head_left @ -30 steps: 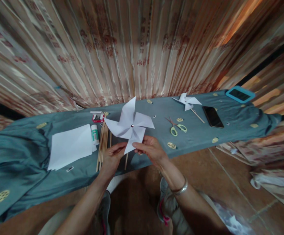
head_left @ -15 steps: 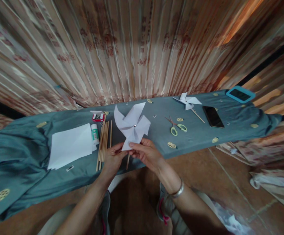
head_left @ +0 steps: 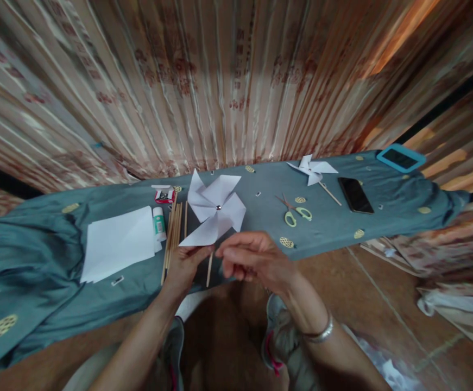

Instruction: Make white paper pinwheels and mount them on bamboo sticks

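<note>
A white paper pinwheel (head_left: 220,209) with a shiny round pin at its centre stands over the near edge of the cloth-covered table. Its wooden stick (head_left: 209,270) shows below the blades. My left hand (head_left: 185,266) is closed on the pinwheel from below, at the lower blade and stick; the exact grip is partly hidden by paper. Just right of the lower blade, my right hand (head_left: 260,258) hovers with loosely bent fingers and nothing visible in them. Its fingertips come close to my left hand.
Left of the pinwheel lie several wooden sticks (head_left: 172,233), a glue stick (head_left: 159,224), white paper sheets (head_left: 118,244) and a small red box (head_left: 164,194). To the right are scissors (head_left: 294,210), another pinwheel (head_left: 311,169), a black phone (head_left: 355,194) and a blue-framed device (head_left: 401,157).
The pinwheel's blades have turned, and the lower blade now points left. My right hand has let go of the paper and moved slightly right; my left hand keeps its hold.
</note>
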The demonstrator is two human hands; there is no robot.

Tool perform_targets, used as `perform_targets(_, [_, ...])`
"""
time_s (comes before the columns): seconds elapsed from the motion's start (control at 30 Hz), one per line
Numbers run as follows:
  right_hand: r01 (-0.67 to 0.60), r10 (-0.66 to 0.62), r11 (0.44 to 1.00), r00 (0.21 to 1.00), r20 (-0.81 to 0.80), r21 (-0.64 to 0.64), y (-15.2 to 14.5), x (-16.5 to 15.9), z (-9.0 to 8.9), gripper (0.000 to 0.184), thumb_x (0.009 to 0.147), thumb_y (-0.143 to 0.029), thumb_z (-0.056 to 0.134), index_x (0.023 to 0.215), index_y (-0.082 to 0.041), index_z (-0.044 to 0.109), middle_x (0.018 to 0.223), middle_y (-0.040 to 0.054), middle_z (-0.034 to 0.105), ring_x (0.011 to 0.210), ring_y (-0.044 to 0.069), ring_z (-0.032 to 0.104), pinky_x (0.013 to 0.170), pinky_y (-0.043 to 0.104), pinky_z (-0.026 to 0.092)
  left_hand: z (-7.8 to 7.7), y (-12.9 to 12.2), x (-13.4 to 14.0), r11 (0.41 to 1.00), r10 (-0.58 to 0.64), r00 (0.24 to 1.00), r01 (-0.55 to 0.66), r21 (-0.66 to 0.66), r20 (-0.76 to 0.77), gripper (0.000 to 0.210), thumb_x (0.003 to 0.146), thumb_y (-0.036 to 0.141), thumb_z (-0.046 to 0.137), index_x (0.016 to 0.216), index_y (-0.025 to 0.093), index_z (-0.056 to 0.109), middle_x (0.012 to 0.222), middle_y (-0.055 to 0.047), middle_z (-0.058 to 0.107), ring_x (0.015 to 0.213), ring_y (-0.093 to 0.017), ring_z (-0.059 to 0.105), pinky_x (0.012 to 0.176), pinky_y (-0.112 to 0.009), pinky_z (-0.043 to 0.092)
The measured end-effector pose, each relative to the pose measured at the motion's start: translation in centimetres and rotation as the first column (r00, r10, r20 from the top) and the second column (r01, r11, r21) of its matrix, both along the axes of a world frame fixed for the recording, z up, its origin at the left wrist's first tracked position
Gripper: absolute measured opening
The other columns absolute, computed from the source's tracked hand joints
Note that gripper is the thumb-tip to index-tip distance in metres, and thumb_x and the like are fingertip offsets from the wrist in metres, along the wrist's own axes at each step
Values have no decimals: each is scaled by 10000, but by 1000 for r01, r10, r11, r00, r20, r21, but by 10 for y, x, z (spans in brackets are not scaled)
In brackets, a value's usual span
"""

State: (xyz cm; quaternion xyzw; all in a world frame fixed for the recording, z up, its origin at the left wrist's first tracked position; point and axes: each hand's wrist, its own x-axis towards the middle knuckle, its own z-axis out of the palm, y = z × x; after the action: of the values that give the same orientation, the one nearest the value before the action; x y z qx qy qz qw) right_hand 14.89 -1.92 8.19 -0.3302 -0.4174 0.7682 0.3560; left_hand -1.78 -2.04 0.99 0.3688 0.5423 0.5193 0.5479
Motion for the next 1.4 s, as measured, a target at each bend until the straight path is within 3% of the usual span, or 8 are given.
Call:
perform_targets(0.1, [399,-476,843,866,153,361,18,19,-8,173,728,-342,718,803,-189,689,658,4,699,551,99,584,540,218,472,1,0,1,1000,14,999,-14,-6,43,286,531,272,822,790,168,759,816,-49,756,814,-209,672,806,-324,507])
perform_targets(0.17, [482,-671,680,713,205,552,29,27,-20,259,715,-311,730,950,-214,678,903,41,728,807,156,652,757,292,510,0,0,1,1000,24,999,-23,-18,46,287,509,266,833,768,169,759,821,-53,759,804,-212,676,806,-336,512])
perform_targets(0.2, [449,-692,656,678,247,606,33,30,-27,356,688,-305,754,1022,-224,663,1020,54,714,910,180,647,826,321,499,-1,0,1,1000,25,999,-24,-20,48,299,499,267,838,770,170,759,825,-55,760,806,-219,679,809,-347,514])
perform_targets(0.33, [336,-577,754,749,326,565,40,30,-47,424,693,-328,744,1087,-219,636,1003,63,723,911,208,665,832,352,508,-2,0,2,999,14,999,-13,-33,41,354,469,281,855,790,167,759,801,-60,762,826,-242,687,843,-386,515])
perform_targets(0.6, [365,-385,918,913,131,156,39,23,-46,304,584,-294,795,842,-191,673,729,13,733,663,165,659,648,283,522,4,1,3,999,25,998,-23,30,-58,272,491,283,831,733,181,760,785,-51,762,828,-242,686,851,-388,520])
perform_targets(1.03, [208,-204,976,976,72,-68,19,-13,-43,410,559,-333,817,896,-176,642,677,-29,684,546,89,608,505,186,474,2,2,6,999,-33,999,33,-7,-19,231,464,301,826,628,169,731,620,-18,708,635,-192,642,660,-287,509])
perform_targets(1.2, [98,-112,991,980,166,91,15,-11,-41,442,677,-456,736,983,-166,604,644,-11,681,527,97,597,498,200,451,0,1,8,999,51,999,-51,9,17,206,507,248,803,679,163,729,660,-17,719,684,-197,653,750,-325,511])
perform_targets(1.4, [128,-309,914,834,457,385,14,1,-59,394,745,-512,665,932,-165,670,714,44,710,652,161,651,574,253,472,8,4,8,995,104,952,-97,-38,289,343,467,203,858,789,164,748,755,-24,746,721,-158,659,736,-276,509])
